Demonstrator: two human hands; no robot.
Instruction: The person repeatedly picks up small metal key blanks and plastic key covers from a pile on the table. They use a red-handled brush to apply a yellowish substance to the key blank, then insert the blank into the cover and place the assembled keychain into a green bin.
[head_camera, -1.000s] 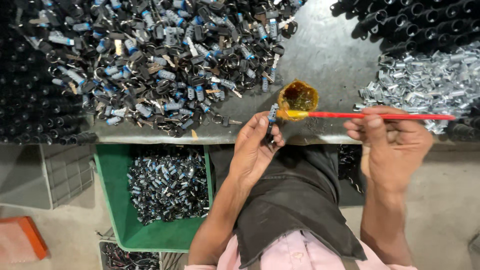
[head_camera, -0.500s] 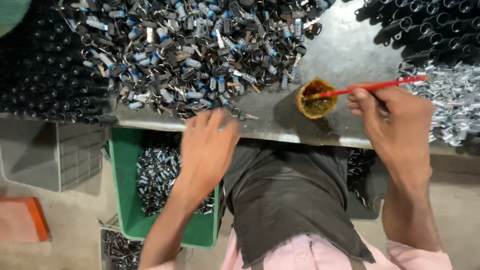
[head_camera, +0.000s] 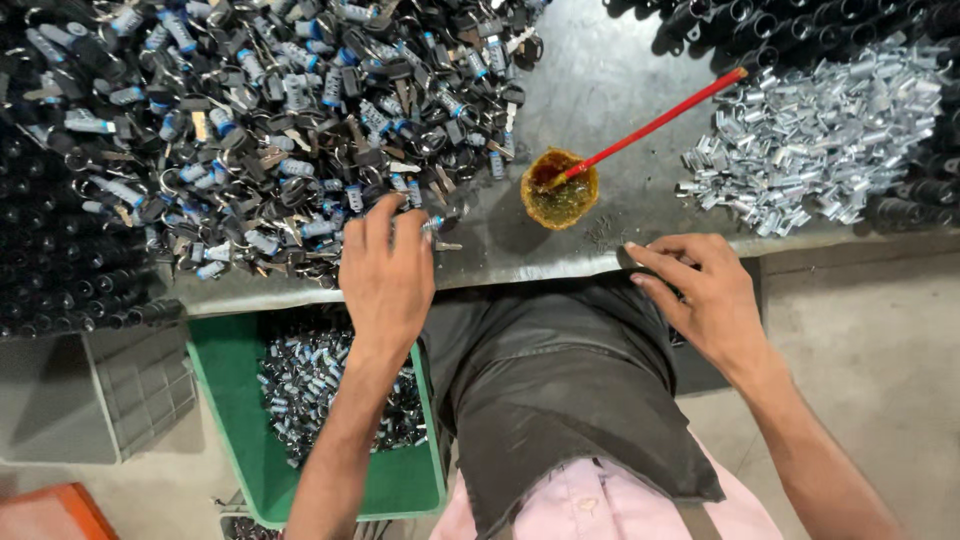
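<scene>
On the grey worktable (head_camera: 600, 90), the big heap of keys and small lock parts (head_camera: 270, 110) meets the left hand (head_camera: 385, 275), fingers spread and gripping nothing, the right hand (head_camera: 700, 295) resting open-fingered, empty, at the table's edge beside the small orange cup (head_camera: 560, 190) holding a red stick (head_camera: 655, 122).

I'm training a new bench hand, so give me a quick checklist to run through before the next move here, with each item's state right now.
1. Left hand on the pile of keys and small parts: ok, fingers rest at its near edge.
2. Left hand gripping a part: cannot tell, the fingers hide it.
3. Right hand free: ok, it rests empty on the bench edge.
4. Red brush parked: ok, its tip sits in the yellow cup.
5. Cup upright: ok.
6. Green bin below the bench within reach: ok, holding parts.
</scene>
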